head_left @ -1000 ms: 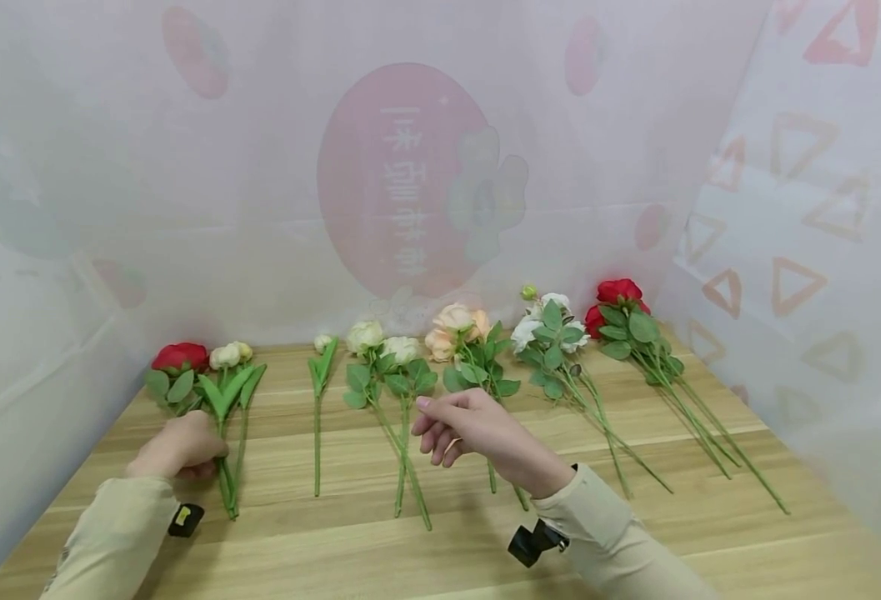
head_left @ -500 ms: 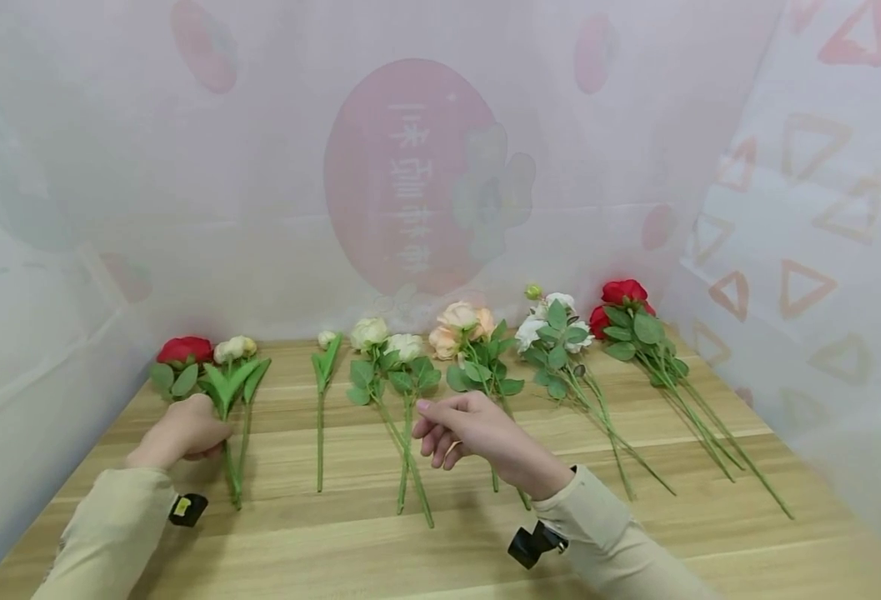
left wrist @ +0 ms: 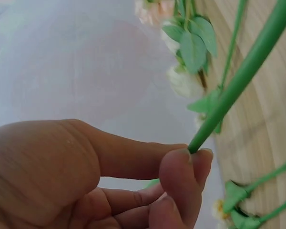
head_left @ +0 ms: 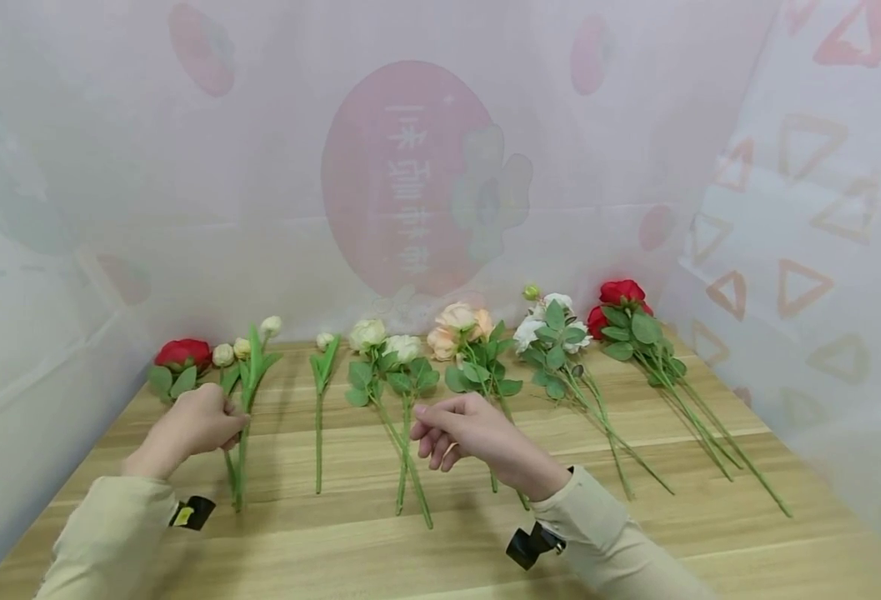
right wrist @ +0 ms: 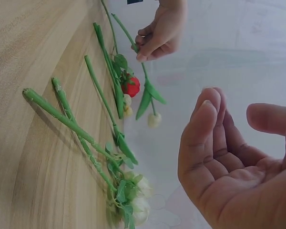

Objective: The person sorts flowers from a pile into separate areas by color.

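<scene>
My left hand (head_left: 198, 421) pinches the green stem of a white tulip (head_left: 254, 371) between thumb and fingertips. In the right wrist view the held tulip (right wrist: 147, 95) is up off the table, its bud pointing away and its leaves spread. Beside it lie two more tulips (head_left: 224, 357) with cream and yellowish buds, their stems partly behind the hand. A red flower (head_left: 182, 354) with green leaves lies left of them, its stem hidden by the left hand. My right hand (head_left: 478, 429) hovers over the middle stems, fingers loosely curled, with nothing in it.
Along the back of the wooden table (head_left: 320, 550) lie a single tulip (head_left: 323, 367), cream flowers (head_left: 367, 335), peach flowers (head_left: 458, 321), white flowers (head_left: 528, 333) and red roses (head_left: 622, 292). Their stems point toward the front. Pale printed curtains (head_left: 275, 167) enclose the back and sides.
My left hand has lifted one white tulip from the others and moved it slightly right; its bud now stands higher and apart. My right hand has stayed in place.
</scene>
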